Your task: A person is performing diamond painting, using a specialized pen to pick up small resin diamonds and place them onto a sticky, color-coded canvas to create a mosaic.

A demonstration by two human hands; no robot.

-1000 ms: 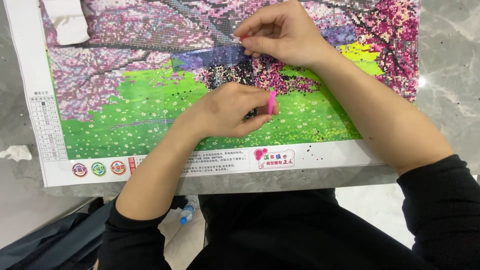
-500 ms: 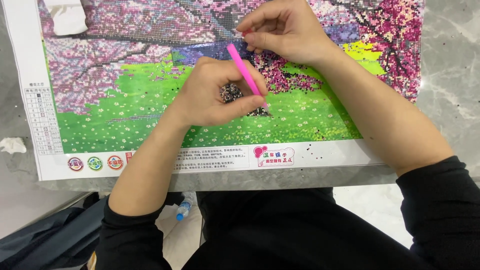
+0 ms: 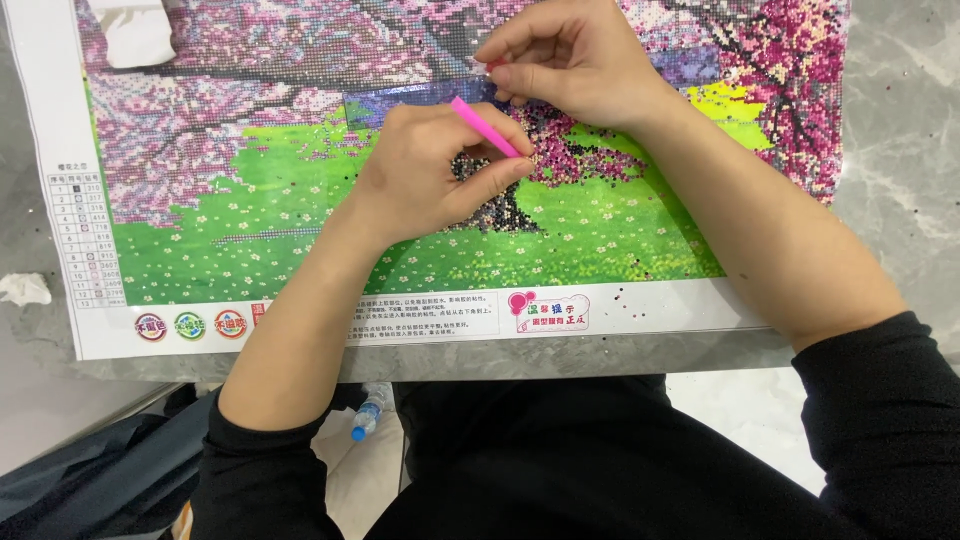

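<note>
Canvas (image 3: 300, 200) top cut off; pen (image 3: 487, 127) tip hidden.

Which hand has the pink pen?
The left hand grips the pink pen; the right hand pinches something small and red, too hidden to identify.

left hand (image 3: 425, 170) grips pink pen (image 3: 487, 127) | right hand (image 3: 565, 60) pinches something small, perhaps red | bead canvas (image 3: 300, 190) beneath

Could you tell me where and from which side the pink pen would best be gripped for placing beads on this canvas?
Probably low on the shaft, near the tip, as the left hand grips the pink pen now. It slants up and left from the canvas, so come from the left, fingers around the thin barrel.
</note>
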